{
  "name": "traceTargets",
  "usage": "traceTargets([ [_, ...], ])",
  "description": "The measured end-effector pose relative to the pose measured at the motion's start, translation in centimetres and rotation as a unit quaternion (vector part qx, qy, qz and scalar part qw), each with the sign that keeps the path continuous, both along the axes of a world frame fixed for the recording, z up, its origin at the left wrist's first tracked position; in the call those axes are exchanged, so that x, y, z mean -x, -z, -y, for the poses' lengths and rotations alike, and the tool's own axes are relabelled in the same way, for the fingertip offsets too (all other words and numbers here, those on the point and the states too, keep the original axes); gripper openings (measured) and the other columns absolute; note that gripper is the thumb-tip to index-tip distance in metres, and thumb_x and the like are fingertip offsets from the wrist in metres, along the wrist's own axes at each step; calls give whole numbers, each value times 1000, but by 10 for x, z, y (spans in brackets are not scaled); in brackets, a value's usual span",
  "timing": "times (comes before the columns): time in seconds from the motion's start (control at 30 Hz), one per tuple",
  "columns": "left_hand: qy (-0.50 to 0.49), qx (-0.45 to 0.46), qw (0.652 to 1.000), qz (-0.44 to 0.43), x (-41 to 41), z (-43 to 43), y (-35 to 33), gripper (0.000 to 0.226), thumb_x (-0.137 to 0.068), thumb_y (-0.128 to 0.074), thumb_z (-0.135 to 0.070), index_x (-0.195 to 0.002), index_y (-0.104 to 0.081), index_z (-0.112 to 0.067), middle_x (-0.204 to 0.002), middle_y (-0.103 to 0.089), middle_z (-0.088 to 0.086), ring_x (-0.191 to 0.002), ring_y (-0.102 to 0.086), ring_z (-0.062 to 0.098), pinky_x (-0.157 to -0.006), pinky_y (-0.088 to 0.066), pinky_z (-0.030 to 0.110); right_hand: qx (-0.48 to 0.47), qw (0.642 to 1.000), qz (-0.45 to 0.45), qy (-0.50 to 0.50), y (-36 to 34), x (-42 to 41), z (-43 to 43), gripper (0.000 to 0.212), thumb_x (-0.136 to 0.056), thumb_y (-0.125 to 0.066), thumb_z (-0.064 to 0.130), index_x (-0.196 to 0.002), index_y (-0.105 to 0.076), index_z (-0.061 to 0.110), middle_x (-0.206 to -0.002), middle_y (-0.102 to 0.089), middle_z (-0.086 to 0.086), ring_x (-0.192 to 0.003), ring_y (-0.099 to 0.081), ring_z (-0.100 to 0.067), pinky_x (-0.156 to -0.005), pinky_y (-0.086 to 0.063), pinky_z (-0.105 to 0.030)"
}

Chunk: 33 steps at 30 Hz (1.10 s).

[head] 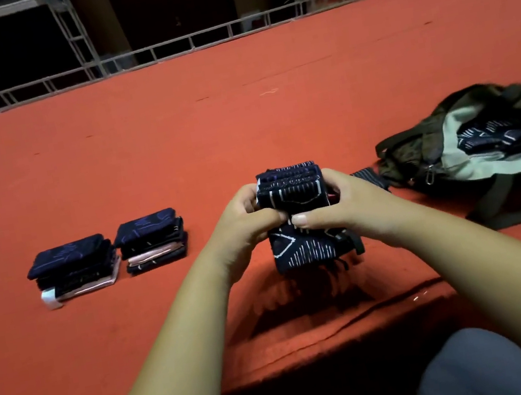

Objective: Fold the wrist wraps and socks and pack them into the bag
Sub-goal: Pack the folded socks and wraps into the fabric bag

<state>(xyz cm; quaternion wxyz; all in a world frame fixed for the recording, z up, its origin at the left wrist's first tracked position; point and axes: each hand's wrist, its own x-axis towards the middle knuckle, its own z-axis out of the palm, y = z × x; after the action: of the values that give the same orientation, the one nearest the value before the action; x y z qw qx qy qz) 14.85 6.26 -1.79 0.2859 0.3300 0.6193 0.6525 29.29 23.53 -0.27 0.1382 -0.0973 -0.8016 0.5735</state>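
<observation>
Bundle (289, 192) of dark folded cloth with white lines is held above the near middle of the red surface (237, 114). The left hand (249, 220) and right hand (341, 207) both curl round it, thumbs meeting on its front. To the right lies the open bag (452, 149) with a folded piece (495, 135) inside. Well to the left sit the outer stack (74, 265) and, just beside it, the inner stack (153, 239).

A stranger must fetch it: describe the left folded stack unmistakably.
On the red table, left of the left hand, sit two dark folded stacks. It is the left stack; unlike the right stack, it shows a white strip at its bottom corner.
</observation>
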Motion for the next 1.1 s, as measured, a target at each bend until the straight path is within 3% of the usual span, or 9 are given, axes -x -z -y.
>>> traceTargets([
  [0.27,33,-9,999,15,-27,-76,-4,70,-65,-74,-19,-129,-59,7,-111,-69,17,-100,-67,30,-87,-50,46,83,996,1,14,-2,-46,-51,64,-79,-85,39,-138,-60,32,-122,-76,7,-110,-75,-11,-78,-60,-30],
  [0.37,49,-1,999,23,-43,-108,-7,61,-73,-72,-12,-129,-59,9,-112,-70,19,-100,-69,31,-89,-54,45,81,996,-12,46,1,-64,-74,67,-77,-88,35,-139,-60,30,-127,-75,6,-117,-72,-10,-94,-59,-35],
  [0.57,86,39,996,-6,-73,-175,-14,65,-69,-84,-32,-125,-65,-5,-119,-76,14,-104,-73,25,-102,-54,58,91,986,-50,133,7,-98,-131,61,-73,-86,28,-130,-68,21,-121,-78,-4,-114,-74,-22,-100,-58,-41],
  [0.7,118,50,991,-30,-92,-219,-23,48,-91,-78,-49,-119,-68,-10,-111,-75,6,-100,-72,21,-94,-56,39,117,976,-73,166,7,-124,-171,48,-77,-80,17,-124,-72,18,-117,-79,-9,-109,-76,-27,-94,-60,-40],
  [0.77,107,55,992,-30,-94,-244,-29,66,-89,-65,-71,-114,-71,-9,-104,-73,5,-95,-69,24,-93,-55,40,148,966,-90,193,5,-135,-192,39,-80,-78,11,-119,-73,14,-112,-80,-9,-103,-76,-26,-88,-60,-40],
  [0.87,8,121,986,-117,-88,-285,-29,62,-93,-55,-73,-98,-72,-13,-93,-75,-1,-86,-73,26,-88,-61,43,192,943,-119,244,3,-147,-226,26,-86,-73,4,-112,-74,9,-109,-78,-15,-103,-74,-34,-96,-57,-51],
  [0.9,-26,156,973,-165,-86,-298,-28,56,-91,-58,-70,-94,-68,-15,-84,-68,-1,-73,-58,20,-76,-59,41,209,933,-131,260,3,-151,-239,26,-85,-73,6,-111,-74,6,-108,-77,-16,-103,-71,-36,-98,-56,-52],
  [0.97,-46,223,950,-214,-89,-317,-25,68,-86,-68,-67,-107,-69,-3,-83,-64,4,-100,-72,38,-56,-42,34,249,915,-151,278,2,-157,-261,44,-77,-75,15,-118,-72,0,-112,-74,-19,-106,-68,-37,-104,-53,-55],
  [1.1,13,316,906,-280,-101,-341,-24,48,-84,-82,-48,-98,-63,-6,-85,-64,6,-76,-62,29,-59,-41,31,306,895,-172,275,-4,-161,-291,38,-87,-62,16,-121,-72,4,-110,-75,-14,-93,-74,-28,-91,-62,-43],
])
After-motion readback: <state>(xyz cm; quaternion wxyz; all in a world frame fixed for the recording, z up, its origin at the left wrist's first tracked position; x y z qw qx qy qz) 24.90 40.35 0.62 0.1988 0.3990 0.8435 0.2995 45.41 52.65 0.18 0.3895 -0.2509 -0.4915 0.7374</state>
